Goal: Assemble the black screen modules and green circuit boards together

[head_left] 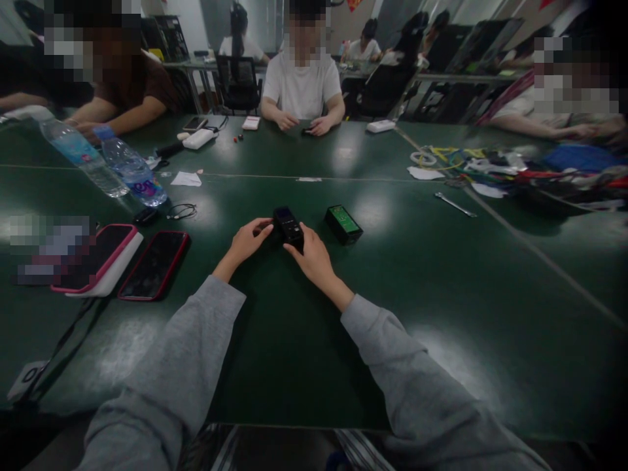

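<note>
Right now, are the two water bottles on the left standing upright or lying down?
Lying down. Both water bottles rest on their sides on the green table, caps pointing toward the far left.

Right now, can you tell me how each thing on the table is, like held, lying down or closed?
Small black device: held in both hands, tilted.
Left hand: fingers touching the device's left side.
Right hand: gripping the device from the right.
Green-topped black box: resting on the table, untouched.
Two phones: lying flat, screens dark.
Two water bottles: lying down, caps on.
Wrench: lying flat, untouched.
</note>
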The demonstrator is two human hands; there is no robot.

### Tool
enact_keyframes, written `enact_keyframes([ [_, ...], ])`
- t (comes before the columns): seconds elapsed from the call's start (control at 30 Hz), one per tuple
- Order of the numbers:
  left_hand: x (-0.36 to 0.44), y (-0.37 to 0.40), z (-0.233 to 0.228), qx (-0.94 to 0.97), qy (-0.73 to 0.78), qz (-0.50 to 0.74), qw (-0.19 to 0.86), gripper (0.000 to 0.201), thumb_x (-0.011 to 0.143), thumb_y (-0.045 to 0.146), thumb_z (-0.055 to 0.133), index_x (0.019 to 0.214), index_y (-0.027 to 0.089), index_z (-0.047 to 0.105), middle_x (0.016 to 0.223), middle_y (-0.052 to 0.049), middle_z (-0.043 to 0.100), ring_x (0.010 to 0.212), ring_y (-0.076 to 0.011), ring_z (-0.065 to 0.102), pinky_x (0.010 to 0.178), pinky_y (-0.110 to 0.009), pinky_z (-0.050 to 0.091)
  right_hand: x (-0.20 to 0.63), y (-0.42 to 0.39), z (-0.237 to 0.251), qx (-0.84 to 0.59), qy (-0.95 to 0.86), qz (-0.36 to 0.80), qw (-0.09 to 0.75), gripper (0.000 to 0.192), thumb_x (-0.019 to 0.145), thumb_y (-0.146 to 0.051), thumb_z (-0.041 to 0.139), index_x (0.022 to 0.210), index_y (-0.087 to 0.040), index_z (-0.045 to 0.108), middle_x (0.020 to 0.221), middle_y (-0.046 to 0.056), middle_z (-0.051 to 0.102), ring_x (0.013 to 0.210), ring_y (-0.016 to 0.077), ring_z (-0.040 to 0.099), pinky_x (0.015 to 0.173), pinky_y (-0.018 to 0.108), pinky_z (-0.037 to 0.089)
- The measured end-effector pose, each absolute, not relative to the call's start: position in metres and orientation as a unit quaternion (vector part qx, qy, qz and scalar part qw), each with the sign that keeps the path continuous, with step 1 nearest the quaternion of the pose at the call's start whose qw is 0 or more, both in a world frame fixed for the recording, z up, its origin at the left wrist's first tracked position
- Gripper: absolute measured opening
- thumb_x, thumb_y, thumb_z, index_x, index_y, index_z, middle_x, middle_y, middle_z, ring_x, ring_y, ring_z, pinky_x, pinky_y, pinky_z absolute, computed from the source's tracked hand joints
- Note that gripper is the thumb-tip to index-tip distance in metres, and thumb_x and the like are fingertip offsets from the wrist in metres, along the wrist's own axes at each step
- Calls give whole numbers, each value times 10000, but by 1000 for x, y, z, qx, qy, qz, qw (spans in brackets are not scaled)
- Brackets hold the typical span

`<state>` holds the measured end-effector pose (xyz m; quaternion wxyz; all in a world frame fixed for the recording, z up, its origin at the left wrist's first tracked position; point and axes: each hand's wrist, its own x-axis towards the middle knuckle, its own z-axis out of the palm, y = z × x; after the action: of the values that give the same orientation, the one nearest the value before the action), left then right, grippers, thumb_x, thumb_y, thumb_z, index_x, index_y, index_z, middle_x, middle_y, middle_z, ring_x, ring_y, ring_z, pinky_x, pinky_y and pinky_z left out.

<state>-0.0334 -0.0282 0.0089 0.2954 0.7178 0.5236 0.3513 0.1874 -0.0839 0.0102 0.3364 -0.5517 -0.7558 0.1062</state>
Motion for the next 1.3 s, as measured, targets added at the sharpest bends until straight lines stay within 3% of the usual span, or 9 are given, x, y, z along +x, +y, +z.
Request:
enact_keyframes([
  [0.13, -14, -41, 9, 688, 522, 409, 295, 540, 959, 550, 529, 1390, 224, 550, 1386, -127, 628, 1152, -254, 644, 1013, -441, 499, 189, -81, 6, -541, -750, 123, 360, 659, 928, -412, 668, 1479, -138, 429, 1434, 207, 523, 1324, 352, 521, 1062, 550, 482],
  [0.27, 27, -69, 7, 626, 565, 463, 272, 652, 979, 604, 442, 1501, 215, 403, 1555, -178, 444, 1432, -298, 455, 1175, -489, 381, 190, -81, 3, -543, -742, 138, 368, 631, 894, -307, 680, 1461, -142, 457, 1451, 213, 499, 1368, 345, 479, 1100, 555, 454],
  [0.37, 48, -85, 9, 670, 550, 437, 240, 810, 916, 601, 568, 1559, 198, 287, 1597, -203, 375, 1506, -343, 345, 1230, -550, 299, 192, -82, 3, -536, -759, 147, 339, 650, 867, -182, 620, 1491, -181, 440, 1490, 191, 465, 1390, 334, 455, 1105, 561, 446],
  [0.47, 50, -87, 13, 665, 563, 428, 240, 864, 875, 489, 672, 1571, 192, 255, 1585, -216, 386, 1489, -364, 372, 1219, -571, 314, 194, -84, 5, -529, -772, 154, 317, 696, 853, -177, 620, 1519, -197, 418, 1507, 177, 448, 1400, 334, 434, 1108, 557, 440],
  [0.67, 43, -75, 19, 662, 573, 409, 257, 903, 859, 292, 683, 1606, 216, 181, 1611, -194, 363, 1480, -368, 390, 1196, -575, 363, 195, -87, 9, -525, -778, 172, 300, 673, 879, -196, 596, 1525, -266, 420, 1504, 138, 452, 1400, 328, 426, 1103, 566, 439],
  [0.9, 42, -79, 19, 688, 548, 405, 250, 672, 978, 337, 547, 1586, 299, 262, 1665, -126, 285, 1535, -326, 298, 1227, -564, 325, 195, -87, 9, -521, -762, 184, 337, 559, 940, -210, 511, 1495, -250, 461, 1470, 141, 467, 1380, 308, 441, 1105, 551, 452],
  [1.1, 39, -80, 24, 700, 502, 493, 122, 732, 974, 475, 554, 1600, 336, 199, 1690, -89, 231, 1555, -289, 255, 1254, -517, 302, 194, -85, 13, -503, -722, 191, 436, 537, 949, -190, 494, 1483, -244, 469, 1340, 124, 542, 1279, 266, 510, 1122, 502, 446],
  [1.23, 20, -75, 30, 679, 505, 531, 42, 739, 991, 492, 510, 1614, 330, 147, 1716, -66, 138, 1573, -296, 188, 1275, -509, 258, 194, -87, 17, -487, -722, 183, 456, 508, 967, -190, 479, 1472, -243, 479, 1338, 113, 546, 1273, 257, 510, 1129, 500, 435],
  [1.3, 6, -72, 30, 705, 510, 492, 40, 739, 987, 503, 510, 1613, 308, 170, 1717, -76, 129, 1574, -311, 178, 1274, -518, 254, 193, -89, 19, -482, -731, 177, 449, 485, 985, -205, 469, 1468, -249, 484, 1351, 108, 541, 1282, 253, 509, 1126, 493, 440],
])
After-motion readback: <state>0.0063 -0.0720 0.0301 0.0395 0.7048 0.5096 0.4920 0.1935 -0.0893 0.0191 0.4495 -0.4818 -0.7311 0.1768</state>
